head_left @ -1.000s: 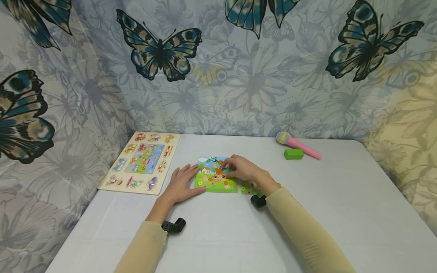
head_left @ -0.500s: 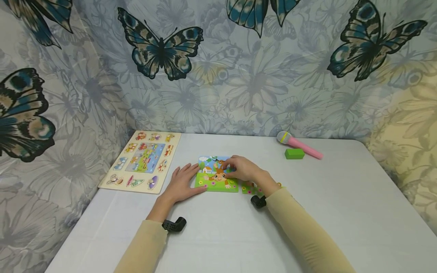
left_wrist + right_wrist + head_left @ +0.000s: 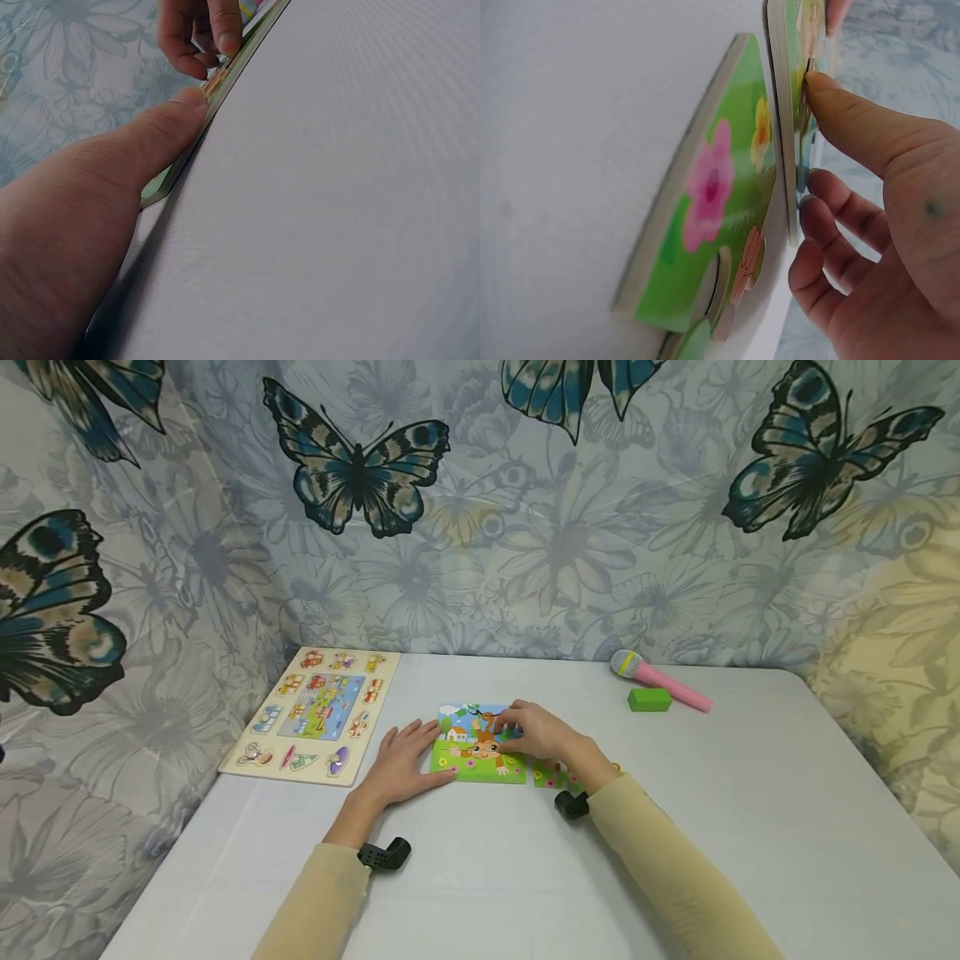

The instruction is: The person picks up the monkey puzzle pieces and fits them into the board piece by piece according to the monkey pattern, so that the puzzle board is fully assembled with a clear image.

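Note:
A colourful jigsaw puzzle with a cartoon animal, a house and flowers lies on the white table. My left hand rests along its left side with fingers spread, the thumb on the near left corner. Over the puzzle's right part, my right hand pinches a puzzle piece between thumb and curled fingers; most of that piece is hidden. Just right of the puzzle, partly under the right wrist, lies a loose green puzzle piece with pink and yellow flowers. More of a puzzle piece overlaps its lower end in the right wrist view.
A wooden board with pictured pieces lies at the back left. Towards the back right are a green block and a pink toy microphone. Butterfly-printed fabric hangs behind the table.
Both hands keep their places on the puzzle. The head view has shifted very slightly; nothing else visibly moves.

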{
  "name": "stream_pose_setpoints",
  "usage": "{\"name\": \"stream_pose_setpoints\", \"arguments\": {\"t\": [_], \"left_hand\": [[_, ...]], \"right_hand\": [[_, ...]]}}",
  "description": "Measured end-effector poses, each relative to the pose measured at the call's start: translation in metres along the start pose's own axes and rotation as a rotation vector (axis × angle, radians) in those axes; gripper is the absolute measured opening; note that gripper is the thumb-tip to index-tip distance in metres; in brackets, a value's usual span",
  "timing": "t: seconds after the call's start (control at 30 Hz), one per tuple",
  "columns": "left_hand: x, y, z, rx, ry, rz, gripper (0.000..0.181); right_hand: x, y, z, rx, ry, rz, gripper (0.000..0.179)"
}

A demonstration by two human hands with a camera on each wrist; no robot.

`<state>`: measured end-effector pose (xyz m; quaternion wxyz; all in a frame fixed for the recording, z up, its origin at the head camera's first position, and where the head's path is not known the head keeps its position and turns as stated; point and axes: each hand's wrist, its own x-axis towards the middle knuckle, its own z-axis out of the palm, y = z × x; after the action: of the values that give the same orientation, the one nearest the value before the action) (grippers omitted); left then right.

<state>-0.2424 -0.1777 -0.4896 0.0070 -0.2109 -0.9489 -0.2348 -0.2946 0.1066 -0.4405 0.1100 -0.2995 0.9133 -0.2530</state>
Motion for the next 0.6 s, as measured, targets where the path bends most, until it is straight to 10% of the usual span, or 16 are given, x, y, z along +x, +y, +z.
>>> {"name": "stream_pose_setpoints", "arguments": {"t": [0.6], "left_hand": [[-0.0020, 0.0020, -0.0008, -0.019, 0.016, 0.007, 0.089]], "right_hand": [[0.0018, -0.0047, 0.0009, -0.015, -0.027, 0.004, 0.021]]}}
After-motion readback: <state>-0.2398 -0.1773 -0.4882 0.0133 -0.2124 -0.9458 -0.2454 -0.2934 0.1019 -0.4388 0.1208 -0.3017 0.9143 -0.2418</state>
